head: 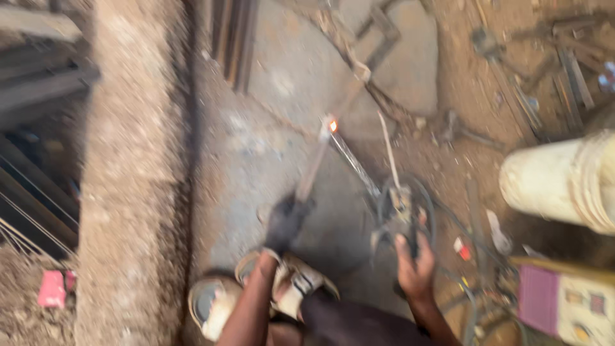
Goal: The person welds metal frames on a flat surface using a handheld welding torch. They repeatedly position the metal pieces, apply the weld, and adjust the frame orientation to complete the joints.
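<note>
The view is blurred. My left hand [285, 221], in a dark glove, grips the near end of a thin metal bar [315, 166] that runs up and away over the concrete floor. My right hand [415, 269] is closed on a welding electrode holder [400, 204]. A slim rod [353, 163] reaches from the holder to the far end of the bar, where a small orange glow [332, 125] shows. A second thin rod [388, 150] sticks up from the holder. My sandalled feet [291, 282] are planted just below the left hand.
A rough concrete beam [131, 173] runs down the left side, with dark steel sections [38, 83] beyond it. A pale drum [564, 182] lies at the right, above a pink and cream welding machine [564, 301]. Cables [474, 301] and metal scrap [551, 70] lie on the dirt.
</note>
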